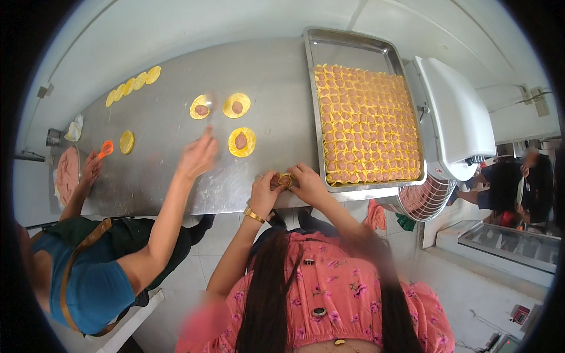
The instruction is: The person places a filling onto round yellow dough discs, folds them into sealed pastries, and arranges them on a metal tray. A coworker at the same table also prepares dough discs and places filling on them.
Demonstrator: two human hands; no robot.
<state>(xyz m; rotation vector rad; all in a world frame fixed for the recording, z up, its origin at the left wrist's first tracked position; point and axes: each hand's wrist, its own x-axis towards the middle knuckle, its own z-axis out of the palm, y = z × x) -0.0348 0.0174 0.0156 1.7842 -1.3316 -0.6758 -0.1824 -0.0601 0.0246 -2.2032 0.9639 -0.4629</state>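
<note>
At the front edge of the steel table, my left hand point(266, 192) and my right hand point(307, 185) are closed around a small yellow-wrapped dumpling point(285, 180), fingertips pinching it from both sides. Pink filling shows at its top. Just beyond lies a round yellow wrapper point(251, 136) with a lump of pink meat filling point(241, 140) on it. Two more filled wrappers lie farther off, one wrapper point(243, 103) on the right and another wrapper point(195, 112) on the left. Close on my right, a deep metal tray point(322, 144) holds many dumplings in tight rows.
At my left, a co-worker's blurred hand point(200, 154) reaches toward the wrappers; their other hand point(91, 167) holds an orange spoon point(106, 149). Pink filling point(67, 176) sits at the far left. Overlapping wrappers point(134, 84) lie at the back. A white mixer point(456, 112) stands beyond the tray.
</note>
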